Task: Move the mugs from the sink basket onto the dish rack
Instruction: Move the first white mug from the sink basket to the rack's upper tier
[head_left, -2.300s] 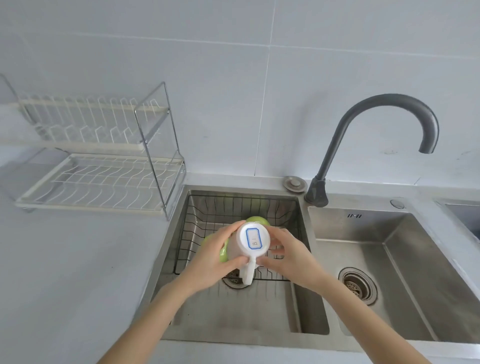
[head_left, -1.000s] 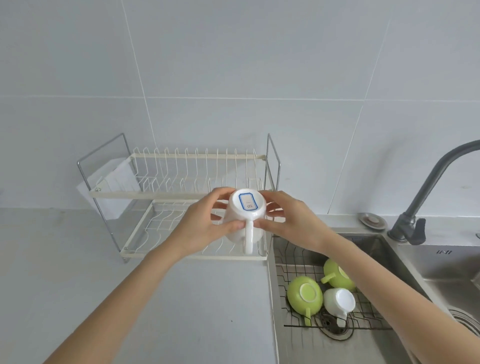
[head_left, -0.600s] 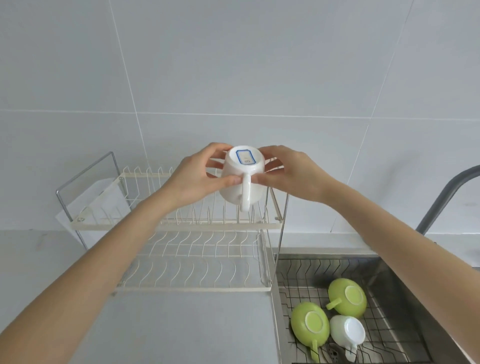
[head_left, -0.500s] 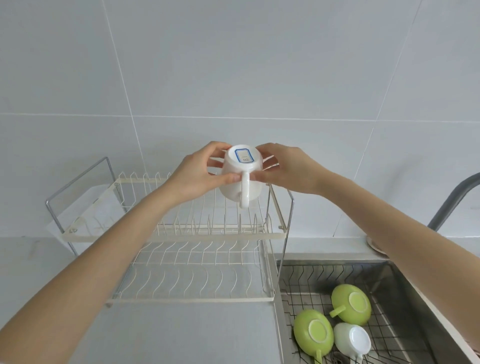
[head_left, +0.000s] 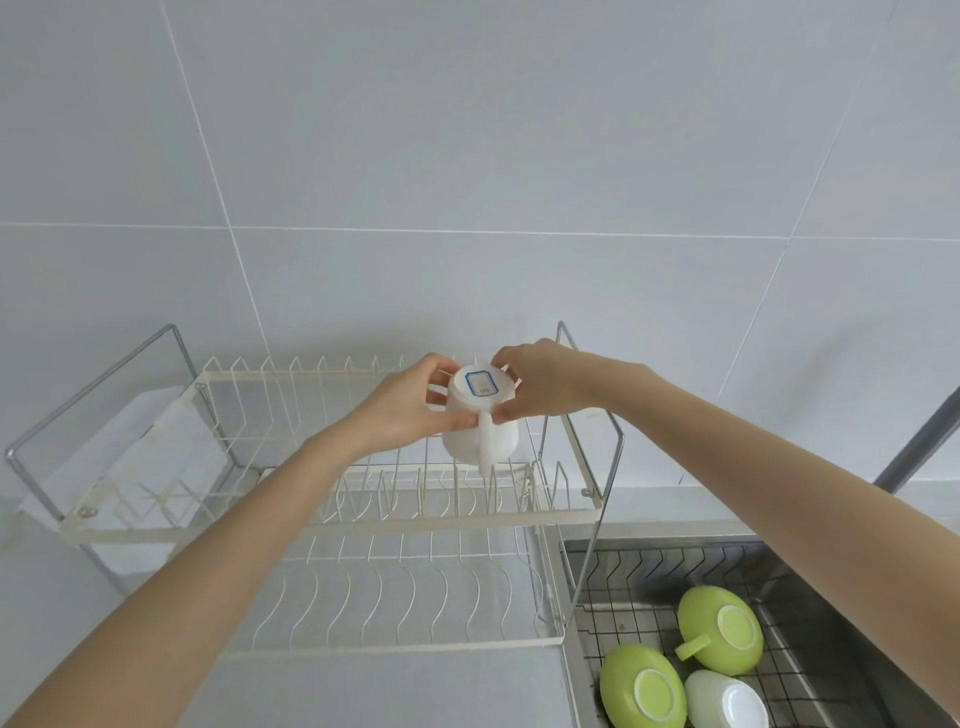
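Note:
An upside-down white mug (head_left: 480, 415) with a blue-edged label on its base is held by both hands over the right end of the top tier of the two-tier white wire dish rack (head_left: 332, 522). My left hand (head_left: 410, 408) grips its left side and my right hand (head_left: 535, 384) its right side; the handle points toward me. In the wire sink basket (head_left: 623, 577) at the lower right lie two green mugs (head_left: 719, 629) (head_left: 641, 686) and another white mug (head_left: 727, 701), all upside down.
The rack stands on a grey counter (head_left: 363, 691) against a tiled wall; its lower tier holds nothing. A chrome frame post (head_left: 597, 519) borders the rack's right side beside the steel sink (head_left: 857, 623). A dark faucet stem (head_left: 919, 441) shows at the right edge.
Both hands carried the white mug up out of the sink basket, leftward to the rack, and now hold it lower, close over the top tier's prongs.

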